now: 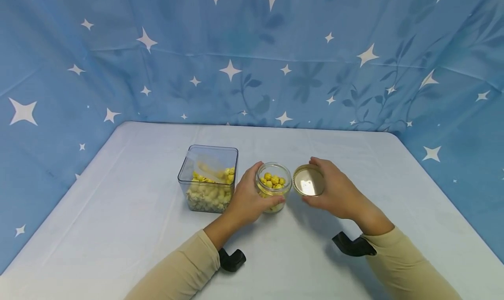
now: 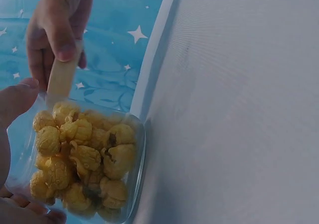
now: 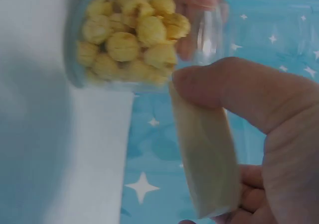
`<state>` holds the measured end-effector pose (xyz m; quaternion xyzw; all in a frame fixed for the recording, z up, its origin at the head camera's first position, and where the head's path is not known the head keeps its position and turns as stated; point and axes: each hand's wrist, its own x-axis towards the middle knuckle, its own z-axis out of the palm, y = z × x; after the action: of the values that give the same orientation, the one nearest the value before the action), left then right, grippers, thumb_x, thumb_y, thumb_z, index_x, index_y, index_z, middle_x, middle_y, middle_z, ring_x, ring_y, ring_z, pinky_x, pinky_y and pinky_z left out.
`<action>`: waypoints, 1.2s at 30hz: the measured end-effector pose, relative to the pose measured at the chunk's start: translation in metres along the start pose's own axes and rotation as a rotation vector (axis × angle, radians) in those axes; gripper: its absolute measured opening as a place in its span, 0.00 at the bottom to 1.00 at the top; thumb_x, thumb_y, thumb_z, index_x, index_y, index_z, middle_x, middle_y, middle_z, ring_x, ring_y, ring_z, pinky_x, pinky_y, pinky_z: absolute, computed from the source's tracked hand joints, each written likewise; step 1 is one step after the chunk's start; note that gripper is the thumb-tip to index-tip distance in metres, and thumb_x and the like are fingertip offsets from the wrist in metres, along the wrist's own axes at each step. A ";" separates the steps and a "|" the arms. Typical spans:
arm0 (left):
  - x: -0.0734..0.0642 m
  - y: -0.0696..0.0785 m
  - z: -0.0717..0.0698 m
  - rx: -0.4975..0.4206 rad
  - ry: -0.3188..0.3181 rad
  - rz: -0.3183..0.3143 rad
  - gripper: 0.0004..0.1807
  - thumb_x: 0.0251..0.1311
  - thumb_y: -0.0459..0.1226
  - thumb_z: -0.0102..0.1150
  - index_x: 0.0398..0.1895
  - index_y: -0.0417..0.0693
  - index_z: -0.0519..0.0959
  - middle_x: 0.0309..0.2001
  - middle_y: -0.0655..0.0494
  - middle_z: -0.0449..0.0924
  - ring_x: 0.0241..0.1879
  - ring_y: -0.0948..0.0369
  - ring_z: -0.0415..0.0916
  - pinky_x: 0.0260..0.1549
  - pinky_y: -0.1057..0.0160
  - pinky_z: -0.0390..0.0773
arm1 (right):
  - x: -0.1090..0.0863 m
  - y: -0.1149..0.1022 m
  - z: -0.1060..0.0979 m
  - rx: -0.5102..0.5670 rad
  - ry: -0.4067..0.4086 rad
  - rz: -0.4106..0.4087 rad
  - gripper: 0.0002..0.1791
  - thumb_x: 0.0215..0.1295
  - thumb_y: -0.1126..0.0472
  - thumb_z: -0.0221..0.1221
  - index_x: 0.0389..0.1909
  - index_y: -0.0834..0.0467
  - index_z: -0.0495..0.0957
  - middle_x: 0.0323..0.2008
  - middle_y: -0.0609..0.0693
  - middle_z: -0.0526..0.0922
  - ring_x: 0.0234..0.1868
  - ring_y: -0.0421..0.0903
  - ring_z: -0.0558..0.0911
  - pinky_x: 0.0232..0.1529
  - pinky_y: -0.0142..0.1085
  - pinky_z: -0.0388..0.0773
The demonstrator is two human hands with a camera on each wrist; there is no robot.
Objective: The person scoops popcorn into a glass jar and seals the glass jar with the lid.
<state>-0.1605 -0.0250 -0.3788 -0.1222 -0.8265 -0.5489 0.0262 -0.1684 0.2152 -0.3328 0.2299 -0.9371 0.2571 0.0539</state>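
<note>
A clear glass jar (image 1: 272, 182) with yellow popcorn (image 2: 79, 159) in it stands on the table, its mouth uncovered. My left hand (image 1: 252, 194) grips the jar from its left side, thumb in front and fingers behind. Just right of the jar's rim, my right hand (image 1: 334, 190) holds a round lid (image 1: 309, 180) by its edge, tilted so its shiny inner face shows in the head view. In the right wrist view the lid's pale side (image 3: 207, 154) lies between thumb and fingers, close beside the jar.
Left of the jar stands a clear square container (image 1: 208, 153) partly filled with popcorn, with a pale scoop-like piece (image 1: 210, 172) inside. A white cloth covers the table (image 1: 118, 204). Behind it hangs a blue curtain (image 1: 252, 42) with white stars. Black wrist mounts (image 1: 232, 260) sit below both sleeves.
</note>
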 end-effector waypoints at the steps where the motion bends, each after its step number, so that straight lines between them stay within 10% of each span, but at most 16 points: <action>1: 0.000 0.000 0.000 -0.002 0.000 -0.001 0.56 0.47 0.47 0.80 0.76 0.41 0.58 0.70 0.43 0.64 0.67 0.48 0.64 0.63 0.45 0.65 | 0.000 -0.001 -0.003 0.004 0.004 -0.004 0.51 0.50 0.58 0.76 0.70 0.73 0.58 0.64 0.67 0.69 0.57 0.62 0.74 0.51 0.57 0.74; 15: 0.004 0.001 0.012 -0.090 -0.059 0.025 0.55 0.49 0.43 0.79 0.77 0.40 0.56 0.69 0.44 0.64 0.65 0.48 0.65 0.62 0.46 0.66 | 0.020 -0.019 -0.002 0.161 0.091 -0.221 0.50 0.48 0.63 0.77 0.70 0.70 0.61 0.63 0.60 0.73 0.63 0.56 0.72 0.58 0.57 0.72; 36: 0.004 0.002 0.016 -0.094 -0.041 0.002 0.56 0.47 0.43 0.80 0.77 0.43 0.56 0.67 0.47 0.65 0.61 0.52 0.68 0.58 0.48 0.70 | 0.042 -0.028 0.009 0.220 -0.092 -0.189 0.47 0.52 0.54 0.77 0.70 0.65 0.67 0.66 0.56 0.74 0.61 0.53 0.75 0.54 0.50 0.75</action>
<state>-0.1626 -0.0092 -0.3825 -0.1351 -0.8001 -0.5844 0.0041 -0.1927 0.1727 -0.3188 0.3333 -0.8788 0.3414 0.0094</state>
